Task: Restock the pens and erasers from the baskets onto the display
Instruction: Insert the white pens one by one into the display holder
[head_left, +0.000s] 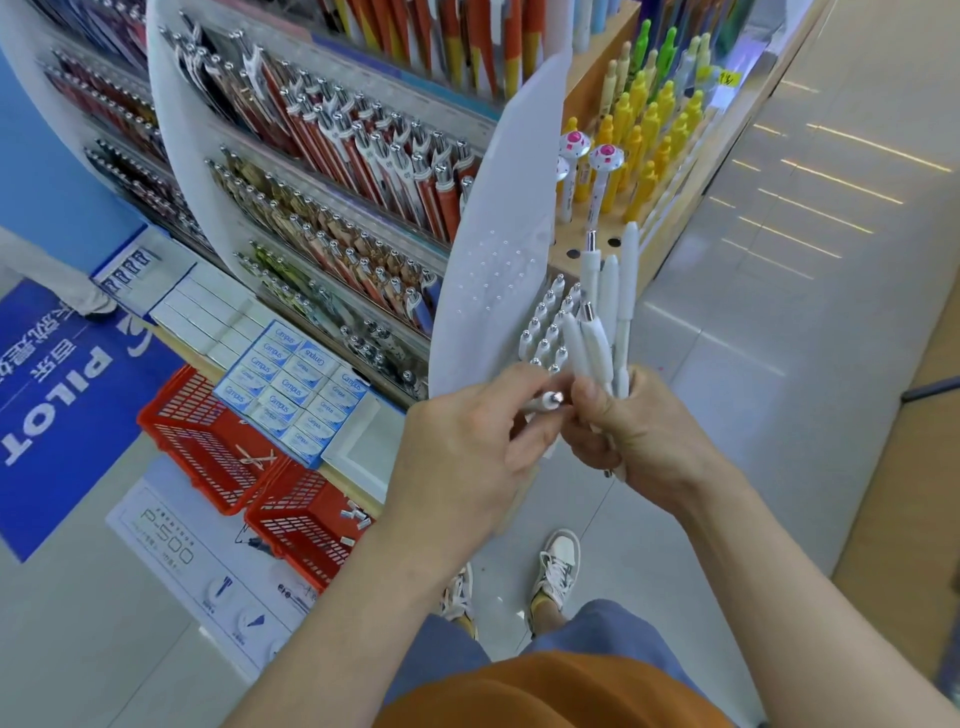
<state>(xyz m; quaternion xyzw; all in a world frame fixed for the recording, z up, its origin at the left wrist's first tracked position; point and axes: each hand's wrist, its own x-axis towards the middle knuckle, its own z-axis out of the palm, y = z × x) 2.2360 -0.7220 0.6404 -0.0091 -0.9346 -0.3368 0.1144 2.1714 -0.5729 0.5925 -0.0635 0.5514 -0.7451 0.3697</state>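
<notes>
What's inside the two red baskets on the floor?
Farther basket: a few thin pens. Nearer basket: several small erasers near its right side; the left forearm covers its right edge, so anything there is hidden.

Legible text. "PILOT", in large white capitals, stands on the blue panel (57, 405) at lower left, with white Chinese characters beside it that are cut off at the edge. "Campus", in blue script, is printed on each of the small blue-and-white boxes (291, 384) on the lower shelf. "P-500" heads the white panel (166, 525) below the red baskets. The yellow price tag (730, 78) at upper right is too small to read.
</notes>
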